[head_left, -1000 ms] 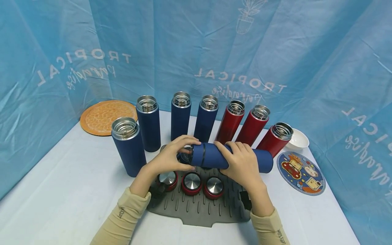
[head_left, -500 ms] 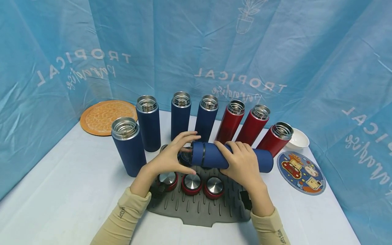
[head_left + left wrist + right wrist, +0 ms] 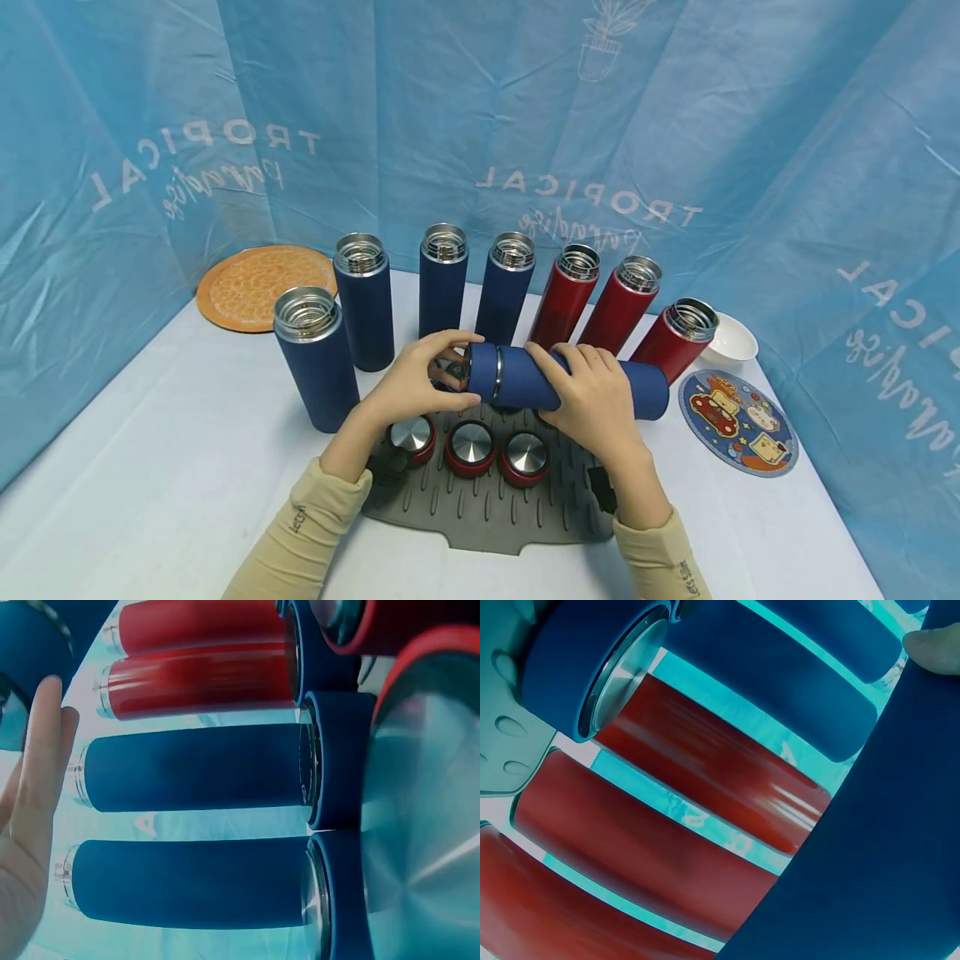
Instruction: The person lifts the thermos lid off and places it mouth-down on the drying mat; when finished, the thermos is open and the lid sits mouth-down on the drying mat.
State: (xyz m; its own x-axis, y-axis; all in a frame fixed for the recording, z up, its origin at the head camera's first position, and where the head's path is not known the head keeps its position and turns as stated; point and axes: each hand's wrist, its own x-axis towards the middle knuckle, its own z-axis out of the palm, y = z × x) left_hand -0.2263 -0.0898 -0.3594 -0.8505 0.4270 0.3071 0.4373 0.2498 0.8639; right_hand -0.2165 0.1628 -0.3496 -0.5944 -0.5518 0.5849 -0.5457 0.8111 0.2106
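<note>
A blue thermos bottle (image 3: pixel 645 390) lies sideways in the air above a grey ribbed mat (image 3: pixel 487 533). My right hand (image 3: pixel 588 392) grips its body from above, and in the right wrist view the bottle (image 3: pixel 870 825) fills the right side with one fingertip showing. At the left end sits its blue lid (image 3: pixel 482 371), a thin silver ring at the seam. My left hand (image 3: pixel 416 375) holds this lid, fingers over the top and thumb below. On the mat are several red-rimmed lids with steel tops (image 3: pixel 470 447). Blue lids (image 3: pixel 345 761) stand behind them, mostly hidden by the hands in the head view.
Several blue bottles (image 3: pixel 365 317) without lids stand at the left and back. Red open bottles (image 3: pixel 617 312) stand back right. An orange round mat (image 3: pixel 262 283) lies far left; a white bowl (image 3: pixel 731 342) and a cartoon-print round mat (image 3: pixel 738 425) are at right.
Half a second ago my left fingers and thumb were spread away from the lid; now they close on it again. The bottle and my right hand stay nearly in place.
</note>
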